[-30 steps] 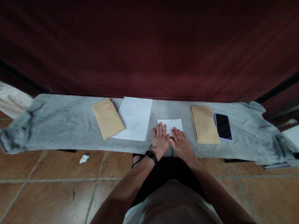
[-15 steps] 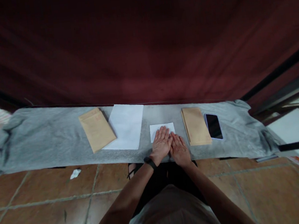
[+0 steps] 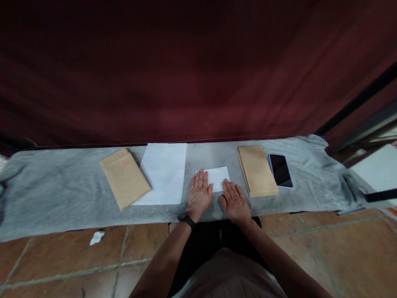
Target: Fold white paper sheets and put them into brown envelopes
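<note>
A small white sheet of paper [image 3: 218,177], seemingly folded, lies on the grey cloth in front of me. My left hand [image 3: 199,194] rests flat on its left edge, fingers stretched out and pointing away from me. Flat at the lower right corner of the same paper is my right hand [image 3: 235,203], its fingertips touching it. Neither hand grips anything. To the left lie larger white sheets [image 3: 167,174], partly covered by a stack of brown envelopes [image 3: 126,179]. Right of my hands is a second stack of brown envelopes [image 3: 257,171].
A phone [image 3: 281,170] lies right of the second stack. Grey cloth [image 3: 56,194] covers the long narrow table. A dark red curtain [image 3: 183,74] hangs behind it. A white board [image 3: 391,171] stands at the right end. Crumpled paper [image 3: 96,237] lies on the tiled floor.
My hands have moved apart: the left slid to the paper's left edge, the right to its lower right. More of the small paper shows between them. The view shifted slightly.
</note>
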Demonstrator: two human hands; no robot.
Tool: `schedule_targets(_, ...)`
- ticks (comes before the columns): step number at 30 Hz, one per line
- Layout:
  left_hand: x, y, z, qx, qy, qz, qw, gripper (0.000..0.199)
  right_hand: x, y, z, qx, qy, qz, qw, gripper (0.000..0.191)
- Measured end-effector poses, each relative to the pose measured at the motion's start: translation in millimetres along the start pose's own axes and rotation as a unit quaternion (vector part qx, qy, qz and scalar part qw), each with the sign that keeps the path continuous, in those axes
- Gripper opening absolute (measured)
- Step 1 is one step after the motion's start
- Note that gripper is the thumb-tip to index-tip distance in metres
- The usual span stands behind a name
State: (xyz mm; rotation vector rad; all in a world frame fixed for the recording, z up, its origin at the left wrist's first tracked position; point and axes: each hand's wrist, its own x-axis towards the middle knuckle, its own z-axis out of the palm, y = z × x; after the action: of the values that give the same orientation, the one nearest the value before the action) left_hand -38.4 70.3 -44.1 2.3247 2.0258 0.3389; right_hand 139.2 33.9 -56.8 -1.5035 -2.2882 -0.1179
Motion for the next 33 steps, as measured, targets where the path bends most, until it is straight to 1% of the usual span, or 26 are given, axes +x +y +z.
schedule_targets(6,-8,-4,-1.6,0.008,0.017,-0.005,1.000,0.060,0,-1,1,0.000,0.008,0.002,1.000,0.054)
schedule_targets(17,-7,-4,-4.6,0.020,0.020,0.001,1.000,0.060,2,-3,4,0.008,-0.016,0.020,1.000,0.055)
schedule_targets(24,-7,-4,-4.6,0.026,0.016,0.004,1.000,0.061,2,0,1,0.020,-0.014,0.016,1.000,0.052)
schedule_targets(27,-6,-4,-3.3,0.024,0.014,0.001,1.000,0.060,11,1,-2,0.034,-0.012,0.026,0.999,0.047)
schedule_targets(29,-6,-5,-2.7,0.023,0.012,0.002,1.000,0.060,24,0,-4,0.044,-0.014,0.028,0.999,0.045)
schedule_targets(33,-6,-5,-3.2,0.023,0.004,0.004,1.000,0.059,52,-5,-2,0.056,-0.038,0.008,0.998,0.046)
